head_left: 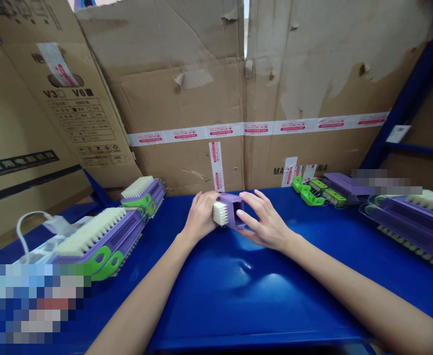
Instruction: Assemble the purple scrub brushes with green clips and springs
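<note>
1 purple brush [232,211] between left hand [200,212] (fingers probably clamped on it) and right hand [265,222], fingers apart.

Two bare hands [256,219] have one purple brush [231,211] between them, and two bristled units [105,239] lie left of the left hand [203,212]. Beyond the right hand [262,217] are one larger bristled unit [408,222], one purple shell [344,185] and two green-topped blocks [333,197], beside bright green pieces [312,197], seemingly two, though overlap makes that count uncertain.
</note>
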Demonstrator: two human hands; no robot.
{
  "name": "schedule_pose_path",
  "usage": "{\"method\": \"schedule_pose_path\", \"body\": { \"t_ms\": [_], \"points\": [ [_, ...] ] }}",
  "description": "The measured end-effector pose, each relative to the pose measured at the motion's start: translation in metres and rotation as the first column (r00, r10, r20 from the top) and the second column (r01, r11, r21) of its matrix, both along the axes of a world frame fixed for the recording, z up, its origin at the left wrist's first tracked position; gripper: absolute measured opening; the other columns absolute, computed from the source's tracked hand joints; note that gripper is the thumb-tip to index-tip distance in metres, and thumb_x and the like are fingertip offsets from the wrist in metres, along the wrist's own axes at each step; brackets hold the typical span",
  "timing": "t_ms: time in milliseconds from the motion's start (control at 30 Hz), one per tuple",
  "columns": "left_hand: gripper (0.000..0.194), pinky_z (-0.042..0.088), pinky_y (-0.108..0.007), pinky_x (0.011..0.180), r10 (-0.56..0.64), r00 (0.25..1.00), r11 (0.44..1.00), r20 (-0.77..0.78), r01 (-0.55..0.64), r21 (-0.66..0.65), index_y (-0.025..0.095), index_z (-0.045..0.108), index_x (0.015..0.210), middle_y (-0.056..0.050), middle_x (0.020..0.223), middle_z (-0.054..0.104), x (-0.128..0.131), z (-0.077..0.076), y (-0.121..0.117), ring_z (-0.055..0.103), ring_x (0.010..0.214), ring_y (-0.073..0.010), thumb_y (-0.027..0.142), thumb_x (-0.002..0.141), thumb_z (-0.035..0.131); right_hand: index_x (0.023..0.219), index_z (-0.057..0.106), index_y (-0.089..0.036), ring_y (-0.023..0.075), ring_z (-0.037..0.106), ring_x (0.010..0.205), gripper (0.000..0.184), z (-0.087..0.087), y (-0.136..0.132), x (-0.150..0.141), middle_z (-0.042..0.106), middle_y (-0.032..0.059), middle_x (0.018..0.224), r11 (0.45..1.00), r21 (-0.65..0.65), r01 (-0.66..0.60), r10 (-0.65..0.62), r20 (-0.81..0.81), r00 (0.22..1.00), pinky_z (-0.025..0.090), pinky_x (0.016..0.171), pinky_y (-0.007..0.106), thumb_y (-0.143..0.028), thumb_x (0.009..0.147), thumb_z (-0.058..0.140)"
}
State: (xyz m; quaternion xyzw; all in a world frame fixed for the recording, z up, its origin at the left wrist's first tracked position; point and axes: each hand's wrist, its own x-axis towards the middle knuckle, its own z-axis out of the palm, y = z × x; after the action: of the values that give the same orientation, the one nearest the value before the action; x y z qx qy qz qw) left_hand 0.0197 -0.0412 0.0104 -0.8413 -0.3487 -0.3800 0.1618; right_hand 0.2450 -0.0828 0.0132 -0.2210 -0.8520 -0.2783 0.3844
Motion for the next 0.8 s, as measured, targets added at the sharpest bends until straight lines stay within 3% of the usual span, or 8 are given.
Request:
{"method": "schedule_pose_path", "body": {
  "t_ms": [133, 300, 400, 533, 800],
  "points": [
    [0.044, 0.031, -0.05, 0.104, 0.077, 0.987, 0.995, -0.142, -0.067, 0.072, 0.019, 0.047, 0.122, -0.013, 0.122, 0.059, 0.006, 0.003, -0.006, 0.053, 0.115, -0.0265, 0.02, 0.078, 0.054, 0.136, 0.041, -0.027, 0.0299, 0.032, 0.134, 0.056, 0.001, -0.002, -0.004, 0.042, 0.013, 0.141, 0.997, -0.055, 0.056, -0.052, 0.069, 0.996, 0.026, 0.108, 0.058, -0.027, 0.082, 0.058],
    [0.045, 0.029, -0.049, 0.104, 0.104, 0.978, 0.989, -0.183, -0.082, 0.123, 0.019, 0.047, 0.123, -0.012, 0.12, 0.06, 0.007, 0.008, -0.009, 0.053, 0.112, -0.0271, 0.024, 0.079, 0.055, 0.138, 0.04, -0.02, 0.0308, 0.045, 0.121, 0.059, 0.001, -0.002, -0.007, 0.051, 0.0164, 0.129, 0.967, -0.078, 0.243, -0.232, 0.128, 0.964, 0.025, 0.106, 0.058, -0.028, 0.082, 0.056],
    [0.053, 0.03, -0.051, 0.104, 0.112, 0.977, 0.985, -0.183, -0.085, 0.147, 0.018, 0.045, 0.125, -0.014, 0.121, 0.059, 0.006, 0.011, -0.011, 0.053, 0.111, -0.0285, 0.027, 0.075, 0.06, 0.141, 0.033, -0.024, 0.0316, 0.042, 0.123, 0.064, 0.001, -0.001, -0.004, 0.048, 0.0157, 0.133, 0.944, -0.038, 0.328, -0.325, 0.074, 0.943, 0.021, 0.105, 0.061, -0.026, 0.082, 0.056],
    [0.052, 0.027, -0.052, 0.105, 0.074, 0.977, 0.982, -0.201, -0.037, 0.184, 0.018, 0.043, 0.127, -0.014, 0.122, 0.059, 0.007, 0.014, -0.014, 0.053, 0.114, -0.0278, 0.027, 0.079, 0.058, 0.143, 0.027, -0.03, 0.0303, 0.036, 0.13, 0.064, 0.002, -0.003, -0.005, 0.042, 0.0132, 0.14, 0.953, 0.014, 0.303, -0.303, 0.111, 0.947, 0.016, 0.106, 0.063, -0.018, 0.084, 0.05],
    [0.05, 0.018, -0.056, 0.109, 0.017, 0.968, 0.982, -0.25, 0.031, 0.185, 0.02, 0.039, 0.128, -0.014, 0.126, 0.056, 0.01, 0.012, -0.016, 0.051, 0.119, -0.0275, 0.032, 0.083, 0.055, 0.145, 0.027, -0.019, 0.0338, 0.044, 0.12, 0.067, 0.002, 0.003, -0.009, 0.046, 0.0195, 0.133, 0.957, -0.13, 0.261, -0.242, 0.143, 0.96, 0.04, 0.095, 0.053, -0.017, 0.083, 0.049]
  ]
}}
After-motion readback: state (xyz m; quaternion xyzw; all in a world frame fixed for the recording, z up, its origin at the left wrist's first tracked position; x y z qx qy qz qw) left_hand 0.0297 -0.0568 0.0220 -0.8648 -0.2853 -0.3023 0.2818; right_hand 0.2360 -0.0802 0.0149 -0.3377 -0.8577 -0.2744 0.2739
